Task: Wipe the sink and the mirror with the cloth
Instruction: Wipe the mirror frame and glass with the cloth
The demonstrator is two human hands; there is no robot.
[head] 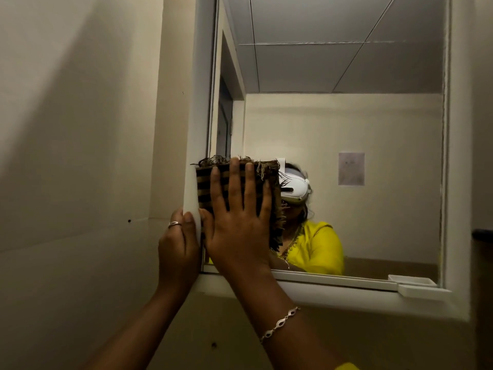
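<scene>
A white-framed mirror (pixel 346 124) hangs on the beige wall and fills the upper right of the view. A brown and black striped cloth (pixel 204 182) with frayed edges lies flat against the glass at its lower left corner. My right hand (pixel 237 222) presses on the cloth with the fingers spread. My left hand (pixel 177 247) grips the left edge of the mirror frame (pixel 192 182), just beside the cloth. The sink is out of view.
The glass reflects a person in a yellow top wearing a white headset, a ceiling and a paper on the far wall. A small white latch (pixel 421 289) sits on the lower frame at the right. A dark object (pixel 482 233) pokes in at the right edge.
</scene>
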